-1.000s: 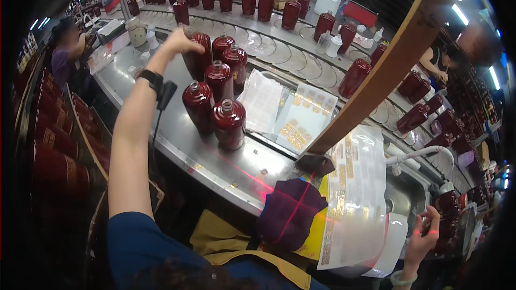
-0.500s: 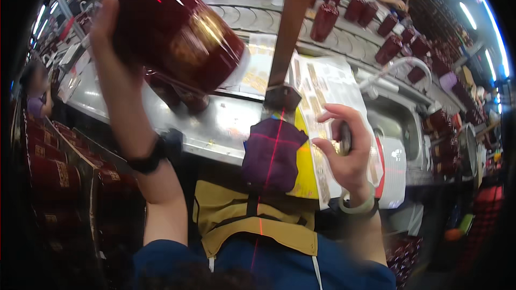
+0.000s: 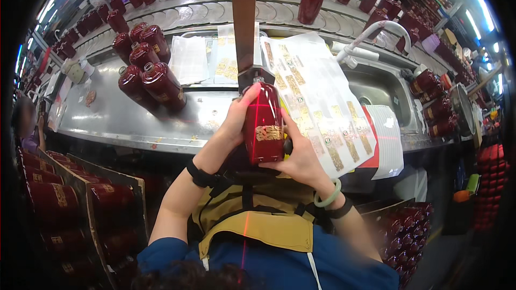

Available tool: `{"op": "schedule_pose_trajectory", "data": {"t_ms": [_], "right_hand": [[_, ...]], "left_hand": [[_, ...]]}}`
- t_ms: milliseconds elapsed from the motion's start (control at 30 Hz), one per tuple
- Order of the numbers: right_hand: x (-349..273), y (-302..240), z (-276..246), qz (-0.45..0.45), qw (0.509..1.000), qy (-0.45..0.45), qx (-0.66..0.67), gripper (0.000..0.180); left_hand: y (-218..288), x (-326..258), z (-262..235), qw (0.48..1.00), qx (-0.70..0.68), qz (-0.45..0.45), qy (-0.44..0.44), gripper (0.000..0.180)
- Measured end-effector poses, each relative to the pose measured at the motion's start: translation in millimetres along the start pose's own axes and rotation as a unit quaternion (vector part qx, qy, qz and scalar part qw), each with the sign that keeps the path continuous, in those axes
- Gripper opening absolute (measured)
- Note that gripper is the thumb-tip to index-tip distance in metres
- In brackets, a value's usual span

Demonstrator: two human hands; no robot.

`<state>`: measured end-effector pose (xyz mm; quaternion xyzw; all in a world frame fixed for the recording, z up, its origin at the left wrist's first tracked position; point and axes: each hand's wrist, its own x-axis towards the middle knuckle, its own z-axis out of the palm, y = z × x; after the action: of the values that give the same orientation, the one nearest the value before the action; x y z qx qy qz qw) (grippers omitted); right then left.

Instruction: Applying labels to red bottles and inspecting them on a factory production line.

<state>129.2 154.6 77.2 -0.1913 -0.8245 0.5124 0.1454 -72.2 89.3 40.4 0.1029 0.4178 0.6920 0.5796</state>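
Note:
A dark red glass bottle (image 3: 263, 113) with a gold decal near its base lies in front of me, its clear neck pointing away. Along its left side my left hand (image 3: 236, 120) is wrapped, with the thumb near the neck. My right hand (image 3: 302, 156) grips the lower right side and base. A small dark object (image 3: 288, 145) shows between the right palm and the bottle; its kind I cannot make out. Thin red light lines cross on the glass. Whatever supports the bottle underneath is hidden by it.
White sheets of gold decals (image 3: 317, 96) lie right of the bottle, beside a sink (image 3: 376, 94) with a curved faucet (image 3: 376, 29). Several red bottles (image 3: 161, 86) stand on the steel counter (image 3: 107, 113) at left. A brown post (image 3: 244, 16) rises ahead. Crates (image 3: 88, 209) flank me.
The bottle came down from the upper left to the middle, covering the purple cloth-covered support. My right hand moved in and closed on it. The head view has shifted.

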Motion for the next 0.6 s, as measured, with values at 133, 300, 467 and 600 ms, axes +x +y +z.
{"op": "schedule_pose_trajectory", "data": {"t_ms": [133,300,467,600], "right_hand": [[15.1,4.8,1.4,-0.055,0.998,-0.009,0.029,0.119],[16.2,13.3,12.0,-0.055,0.998,0.012,0.042,0.124],[18.2,16.1,11.8,-0.04,0.998,0.031,0.04,0.123],[23.8,19.5,10.6,0.035,0.999,-0.003,-0.032,0.123]], "left_hand": [[9.0,6.6,-8.0,0.998,0.036,0.012,0.055,0.055],[8.3,8.3,-10.9,0.999,0.027,0.006,0.035,0.053],[11.1,11.3,-6.3,1.0,-0.002,0.0,-0.013,0.051],[17.4,20.3,-9.5,0.996,0.069,0.032,0.046,0.056]]}}
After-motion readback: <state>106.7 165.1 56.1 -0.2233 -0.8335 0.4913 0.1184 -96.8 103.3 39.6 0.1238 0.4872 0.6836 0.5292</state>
